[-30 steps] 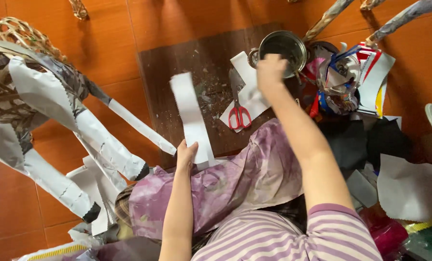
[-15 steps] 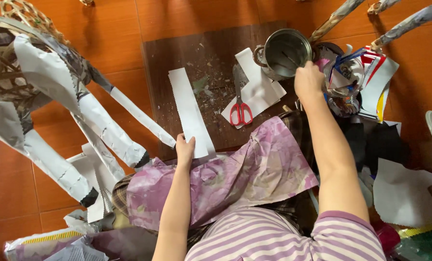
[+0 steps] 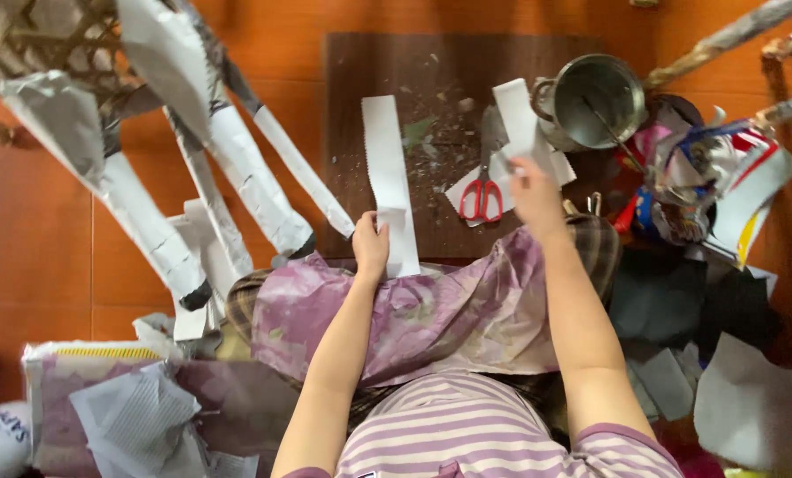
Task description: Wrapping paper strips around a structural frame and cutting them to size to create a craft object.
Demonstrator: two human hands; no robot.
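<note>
My left hand (image 3: 371,244) grips the near end of a long white paper strip (image 3: 385,164) that lies on a dark brown board (image 3: 431,71). Raised over the board, my right hand (image 3: 534,196) pinches a shorter white paper piece (image 3: 514,115) by its lower end. Red-handled scissors (image 3: 482,196) lie on other white paper just left of my right hand. A metal pot (image 3: 595,99) with a stick in it stands at the board's far right corner. A crumpled pink-purple sheet (image 3: 413,314) covers my lap below both hands.
A woven frame figure with paper-wrapped legs (image 3: 236,168) stands on the orange floor at the left. Colourful paper scraps and wrappers (image 3: 714,186) are piled at the right, dark and white sheets (image 3: 741,398) below them. A bag with printed paper (image 3: 121,407) lies at the lower left.
My right hand has drawn back from the pot toward the board's middle and now holds a white paper piece. My left hand has stayed at the long strip's end.
</note>
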